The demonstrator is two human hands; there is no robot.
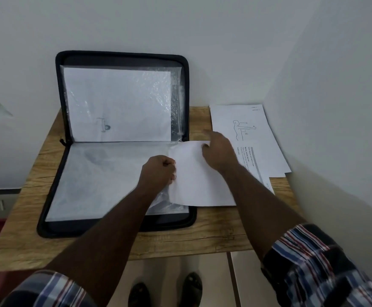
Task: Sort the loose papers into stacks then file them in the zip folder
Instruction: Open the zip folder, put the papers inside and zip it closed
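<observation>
A black zip folder [123, 56] lies open on the wooden table [202, 235], its upper half leaning against the wall. Clear sleeves in both halves hold white sheets [116, 103]. My left hand [157, 172] is curled into a fist and grips the edge of the lower clear sleeve at the folder's right side. My right hand [219, 152] holds a blank white sheet [198, 185] by its top edge; the sheet's left part sits at the sleeve's opening. A stack of printed papers [251, 134] with a figure drawing lies to the right.
White walls close in behind the table and on its right side. The printed stack reaches the table's back right corner. Bare wood runs along the front edge. Below the table I see tiled floor and two dark shoes [165, 289].
</observation>
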